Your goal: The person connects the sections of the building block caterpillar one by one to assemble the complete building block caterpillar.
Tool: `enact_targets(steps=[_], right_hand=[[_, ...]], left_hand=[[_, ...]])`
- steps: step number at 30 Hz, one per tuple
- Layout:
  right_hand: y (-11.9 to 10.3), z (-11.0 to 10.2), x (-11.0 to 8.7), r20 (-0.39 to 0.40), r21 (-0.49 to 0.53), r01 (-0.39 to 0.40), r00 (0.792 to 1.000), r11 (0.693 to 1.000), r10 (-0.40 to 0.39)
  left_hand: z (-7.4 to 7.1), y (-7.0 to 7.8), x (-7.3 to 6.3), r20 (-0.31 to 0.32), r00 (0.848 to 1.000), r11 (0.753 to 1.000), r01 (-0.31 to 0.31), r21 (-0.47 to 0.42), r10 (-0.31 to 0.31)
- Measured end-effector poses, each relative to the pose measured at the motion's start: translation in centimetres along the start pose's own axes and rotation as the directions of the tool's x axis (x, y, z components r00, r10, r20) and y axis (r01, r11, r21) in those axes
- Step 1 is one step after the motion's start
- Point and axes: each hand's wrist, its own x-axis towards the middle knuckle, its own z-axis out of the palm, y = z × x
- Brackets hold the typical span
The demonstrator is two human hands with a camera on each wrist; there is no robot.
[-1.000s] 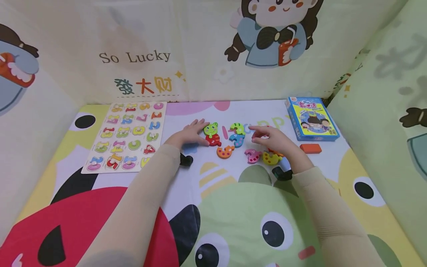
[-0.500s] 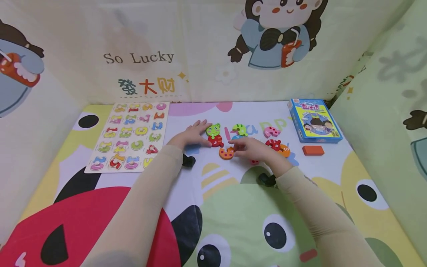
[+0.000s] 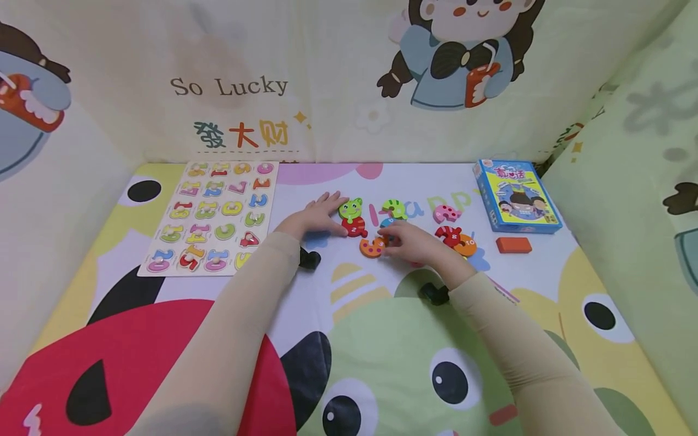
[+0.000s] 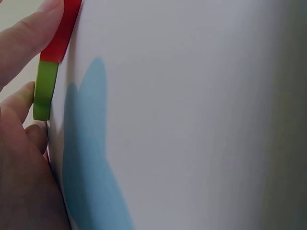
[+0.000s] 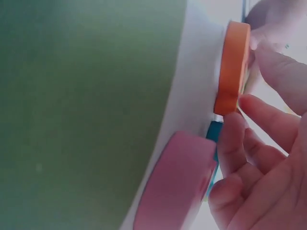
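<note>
My left hand [image 3: 316,217] lies with spread fingers beside a green cartoon-head puzzle piece [image 3: 351,208] joined to a red piece [image 3: 355,227] marked 2. In the left wrist view the thumb touches the red piece [image 4: 63,33] and a fingertip meets the green piece's edge [image 4: 45,91]. My right hand [image 3: 411,245] has thumb and fingers curled at the right end of an orange spotted piece [image 3: 371,247], pinching it. Behind those fingers are a green piece [image 3: 395,208] and a partly hidden blue piece [image 3: 386,223]. A pink piece [image 5: 175,182] lies under the right hand.
A number puzzle board [image 3: 212,218] lies at the left. To the right are a pink piece [image 3: 446,213], a red piece [image 3: 447,235], an orange piece [image 3: 466,244] marked 10, an orange-red block [image 3: 514,245] and a blue-yellow box [image 3: 517,197].
My right hand has moved left from above the right-hand pieces to the orange spotted piece, and its fingers have closed on that piece's end. The left hand stays beside the green and red pieces.
</note>
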Motion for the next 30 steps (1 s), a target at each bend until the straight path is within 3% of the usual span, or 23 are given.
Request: enact_targets(steps=[8, 21, 30], right_hand=[[-0.41, 0.56, 0.72, 0.024, -0.105, -0.025, 0.999, 0.994, 0.027], [-0.46, 0.87, 0.76, 0.011, -0.14, 0.02, 1.0, 0.99, -0.019], [-0.52, 0.96, 0.7, 0.041, -0.17, -0.002, 0.999, 0.985, 0.009]], left_hand=[[0.11, -0.33, 0.19, -0.003, 1.0, 1.0, 0.0, 0.013, 0.0], [-0.03, -0.04, -0.12, -0.001, 1.0, 1.0, 0.0, 0.008, 0.0], [0.06, 0.01, -0.13, 0.007, 1.0, 1.0, 0.013, 0.003, -0.013]])
